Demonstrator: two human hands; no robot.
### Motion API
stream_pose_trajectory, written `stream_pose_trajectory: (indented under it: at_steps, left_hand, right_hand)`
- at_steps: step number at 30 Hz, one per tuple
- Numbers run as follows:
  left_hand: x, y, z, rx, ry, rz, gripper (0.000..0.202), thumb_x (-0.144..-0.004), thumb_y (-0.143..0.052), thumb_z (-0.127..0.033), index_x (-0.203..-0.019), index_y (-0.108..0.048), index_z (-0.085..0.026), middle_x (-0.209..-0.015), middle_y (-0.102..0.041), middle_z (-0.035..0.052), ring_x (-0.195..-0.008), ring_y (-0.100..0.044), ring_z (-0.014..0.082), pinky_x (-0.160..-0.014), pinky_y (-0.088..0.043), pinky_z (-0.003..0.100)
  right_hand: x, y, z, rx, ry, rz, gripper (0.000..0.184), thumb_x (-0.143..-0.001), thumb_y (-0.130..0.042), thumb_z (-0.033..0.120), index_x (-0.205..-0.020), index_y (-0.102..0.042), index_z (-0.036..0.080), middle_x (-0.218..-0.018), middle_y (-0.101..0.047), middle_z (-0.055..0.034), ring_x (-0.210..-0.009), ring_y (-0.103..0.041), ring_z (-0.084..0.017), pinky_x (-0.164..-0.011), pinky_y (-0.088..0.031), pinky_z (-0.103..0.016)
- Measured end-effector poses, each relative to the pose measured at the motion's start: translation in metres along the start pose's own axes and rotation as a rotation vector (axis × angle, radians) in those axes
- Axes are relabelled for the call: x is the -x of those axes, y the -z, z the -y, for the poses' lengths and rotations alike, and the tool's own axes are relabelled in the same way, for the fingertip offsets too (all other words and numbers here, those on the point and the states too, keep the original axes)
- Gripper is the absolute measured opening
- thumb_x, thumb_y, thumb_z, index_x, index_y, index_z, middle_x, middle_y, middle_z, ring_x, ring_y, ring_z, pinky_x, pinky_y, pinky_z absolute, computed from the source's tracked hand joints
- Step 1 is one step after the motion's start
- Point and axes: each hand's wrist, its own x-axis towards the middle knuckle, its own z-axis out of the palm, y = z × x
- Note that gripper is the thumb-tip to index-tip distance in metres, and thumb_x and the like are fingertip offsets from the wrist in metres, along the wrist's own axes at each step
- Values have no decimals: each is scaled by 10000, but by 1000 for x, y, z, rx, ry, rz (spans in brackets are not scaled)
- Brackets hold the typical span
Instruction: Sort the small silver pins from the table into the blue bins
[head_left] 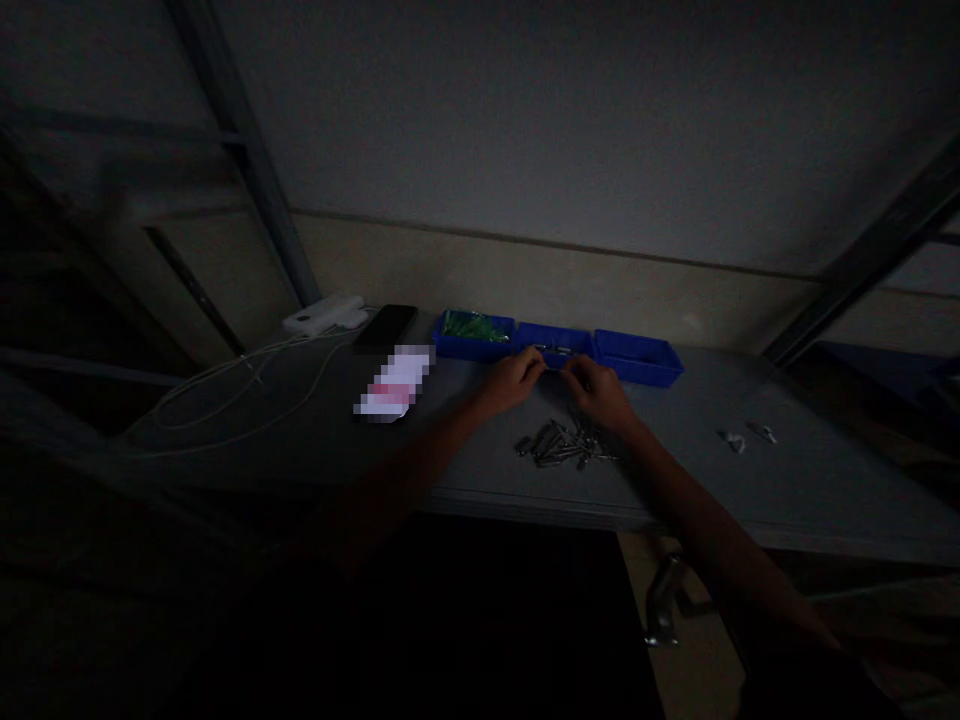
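Note:
My left hand and my right hand face each other at the front edge of the middle blue bin. The fingers of both are pinched together, and whatever sits between them is too small and dark to name. Some thin metal pieces lie inside that middle bin. On the table just below my right hand is a loose pile of slim metal parts. The left blue bin holds green plastic packaging. To the right stands another blue bin.
Left of the bins are a lit phone-like screen, blurred out, a dark flat device and a white power strip with trailing cables. Small white items lie at right. A wall backs the grey table; the room is dim.

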Motion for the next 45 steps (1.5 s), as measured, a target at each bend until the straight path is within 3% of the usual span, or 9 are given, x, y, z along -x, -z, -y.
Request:
stream_pose_trajectory:
  at_steps: [4, 9, 13, 19, 25, 35, 45]
  left_hand:
    - [1, 0, 4, -8, 18, 14, 163, -875, -408, -254, -804, -519, -158, -699, -572, 0, -667, -537, 124, -630, -375, 218]
    - [7, 0, 1, 3, 8, -13, 187, -877, -386, -249, -768, -511, -162, -663, -544, -8, -643, -520, 119, -622, -364, 215]
    - [13, -3, -4, -2, 10, 18, 162, -872, -403, -263, -801, -517, -173, -679, -557, -10, -656, -536, 123, -617, -364, 213]
    - [18, -4, -8, -51, 17, 51, 157, -882, -395, -262, -841, -523, -181, -718, -585, -9, -690, -556, 125, -639, -384, 211]
    - [18, -4, -9, -52, 6, 45, 158, -874, -426, -276, -961, -517, -181, -807, -612, 5, -743, -573, 131, -664, -401, 213]
    - [16, 1, -7, 14, -10, -25, 179, -867, -433, -271, -990, -517, -170, -634, -519, -34, -567, -489, 102, -555, -346, 197]
    - [16, 4, -9, 66, -16, 25, 168, -847, -459, -304, -892, -549, -169, -572, -484, -54, -528, -462, 83, -524, -325, 186]
  right_hand:
    - [4, -3, -3, 31, 22, 14, 165, -831, -472, 316, -879, -552, 179, -615, -552, -2, -533, -490, -135, -522, -338, -235]
    - [15, -1, -3, 27, -23, -86, 208, -832, -464, 339, -924, -559, 178, -609, -559, 0, -525, -489, -134, -526, -353, -234]
    - [20, 0, -1, 10, -25, -70, 271, -816, -492, 363, -991, -558, 167, -620, -577, -2, -533, -502, -130, -529, -363, -227]
    - [21, -2, 1, 93, 13, -8, 200, -812, -499, 329, -845, -609, 166, -629, -606, -21, -540, -513, -125, -535, -346, -223]
    - [20, -2, -2, 113, 12, -60, 229, -839, -471, 336, -896, -611, 164, -692, -641, -39, -581, -549, -140, -553, -349, -228]
    - [20, -1, 1, 102, 44, -3, 212, -847, -454, 311, -888, -605, 168, -683, -642, -35, -578, -560, -138, -554, -346, -224]
    - [20, -3, 1, 87, 11, -37, 228, -833, -475, 342, -959, -567, 175, -629, -610, -6, -533, -532, -127, -522, -340, -214]
